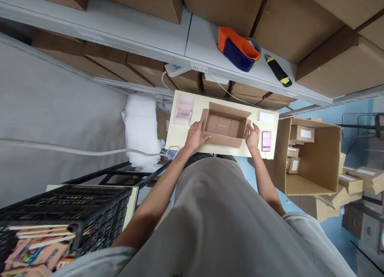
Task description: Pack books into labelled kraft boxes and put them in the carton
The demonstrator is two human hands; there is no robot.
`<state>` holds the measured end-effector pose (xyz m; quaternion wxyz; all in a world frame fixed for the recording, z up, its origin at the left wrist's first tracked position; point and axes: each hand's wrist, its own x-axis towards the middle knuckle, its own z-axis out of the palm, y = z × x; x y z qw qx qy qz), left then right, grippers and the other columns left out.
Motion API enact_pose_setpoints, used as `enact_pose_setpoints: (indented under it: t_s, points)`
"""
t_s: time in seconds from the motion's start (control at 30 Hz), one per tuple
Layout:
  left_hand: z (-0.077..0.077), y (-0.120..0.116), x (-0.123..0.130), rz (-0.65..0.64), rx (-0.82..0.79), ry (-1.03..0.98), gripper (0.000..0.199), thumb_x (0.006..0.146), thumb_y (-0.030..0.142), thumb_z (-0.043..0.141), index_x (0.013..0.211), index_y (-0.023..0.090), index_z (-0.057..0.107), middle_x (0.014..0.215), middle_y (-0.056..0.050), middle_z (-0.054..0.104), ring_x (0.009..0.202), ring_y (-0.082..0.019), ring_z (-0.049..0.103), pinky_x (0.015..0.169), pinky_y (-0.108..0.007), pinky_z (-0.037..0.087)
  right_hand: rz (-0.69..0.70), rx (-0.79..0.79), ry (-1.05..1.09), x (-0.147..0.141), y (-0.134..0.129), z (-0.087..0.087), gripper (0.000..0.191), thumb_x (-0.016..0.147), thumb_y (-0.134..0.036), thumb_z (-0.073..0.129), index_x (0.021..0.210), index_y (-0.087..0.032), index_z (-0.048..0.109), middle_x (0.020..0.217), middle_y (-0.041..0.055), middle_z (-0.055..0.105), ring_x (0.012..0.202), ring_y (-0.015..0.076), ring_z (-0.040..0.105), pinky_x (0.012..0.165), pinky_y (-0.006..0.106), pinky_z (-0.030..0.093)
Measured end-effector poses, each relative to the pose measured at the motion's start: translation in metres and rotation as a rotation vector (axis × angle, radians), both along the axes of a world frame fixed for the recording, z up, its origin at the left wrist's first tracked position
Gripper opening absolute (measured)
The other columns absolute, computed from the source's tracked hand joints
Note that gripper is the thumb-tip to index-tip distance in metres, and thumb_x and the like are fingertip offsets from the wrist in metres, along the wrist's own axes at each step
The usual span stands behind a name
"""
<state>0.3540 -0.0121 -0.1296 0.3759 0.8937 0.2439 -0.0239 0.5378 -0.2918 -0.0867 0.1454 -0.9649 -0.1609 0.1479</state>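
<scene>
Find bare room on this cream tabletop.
Bare: between pinkish flat packet and open brown cardboard box; also below that packet, beside the left hand. Crowded: the right end, with right hand, pink-screened phone and white rectangular item.

Box (pixel 223 126) between phone (pixel 266 141) and apparent packet (pixel 183 110)

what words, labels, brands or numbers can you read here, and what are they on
Shelf label: possibly "D3-5-1", too blurred to be sure
Right-hand shelf label: too small to read
Phone screen: too small to read
Label on a boxed parcel: no legible text
Colourful packs: print too blurred
Open carton: no lettering visible
</scene>
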Motion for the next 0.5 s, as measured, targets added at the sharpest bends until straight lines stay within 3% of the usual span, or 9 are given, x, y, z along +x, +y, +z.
enact_pose_setpoints:
  t_s: [0.13,0.27,0.37,0.5]
  points:
    - [-0.004,0.015,-0.012,0.055,-0.1,-0.105,0.074,0.1,0.049,0.079,0.162,0.017,0.054,0.161,-0.021,0.064,0.154,-0.038,0.059,0.131,-0.052,0.048,-0.031,0.027,-0.086,-0.006,-0.001,0.007,0.053,0.108,-0.032,0.043,0.15,-0.015,0.07,0.169,0.0241,0.056,0.162,0.0372,0.048,0.133,0.059,0.043]
    - [-0.018,0.052,-0.011,0.257,-0.146,-0.151,0.042,0.111,0.039,0.058,0.147,0.019,0.065,0.148,-0.017,0.071,0.134,-0.031,0.072,0.117,-0.045,0.059,-0.051,0.104,-0.211,-0.021,0.001,0.023,0.046,0.109,-0.036,0.047,0.145,-0.021,0.073,0.169,0.0221,0.055,0.161,0.0386,0.047,0.13,0.066,0.046]
    - [-0.035,0.078,0.004,0.446,-0.107,-0.026,0.042,0.105,0.03,0.062,0.144,0.015,0.065,0.145,-0.021,0.07,0.135,-0.035,0.07,0.122,-0.049,0.056,-0.037,0.107,-0.264,-0.04,0.008,0.037,0.047,0.111,-0.038,0.046,0.145,-0.018,0.072,0.166,0.0235,0.057,0.162,0.0382,0.046,0.131,0.065,0.045]
    - [-0.056,0.099,0.03,0.535,-0.07,0.112,0.054,0.098,0.022,0.069,0.148,0.006,0.059,0.153,-0.031,0.06,0.153,-0.044,0.055,0.132,-0.056,0.045,-0.046,0.067,-0.276,-0.069,0.021,0.053,0.048,0.113,-0.044,0.046,0.142,-0.017,0.073,0.16,0.0228,0.062,0.161,0.0379,0.047,0.132,0.064,0.045]
